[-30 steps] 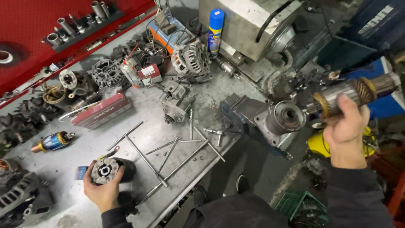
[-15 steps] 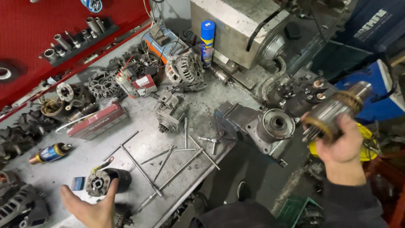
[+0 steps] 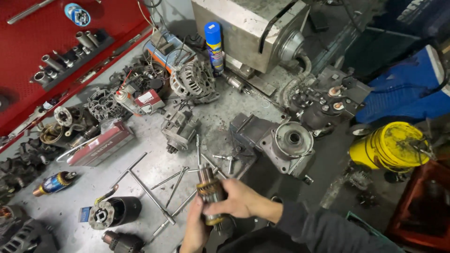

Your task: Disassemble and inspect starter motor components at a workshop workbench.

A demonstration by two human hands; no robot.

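I hold the armature (image 3: 209, 194) upright over the table (image 3: 154, 164), a grimy shaft with coppery windings, my right hand (image 3: 239, 199) wrapped around its middle and my left hand (image 3: 194, 229) closed on its lower end. Beyond my knuckles lie loose long bolts (image 3: 176, 185); left of my hands sits a black motor housing (image 3: 115, 212), and farther right a yellow bucket (image 3: 388, 146), contents unclear.
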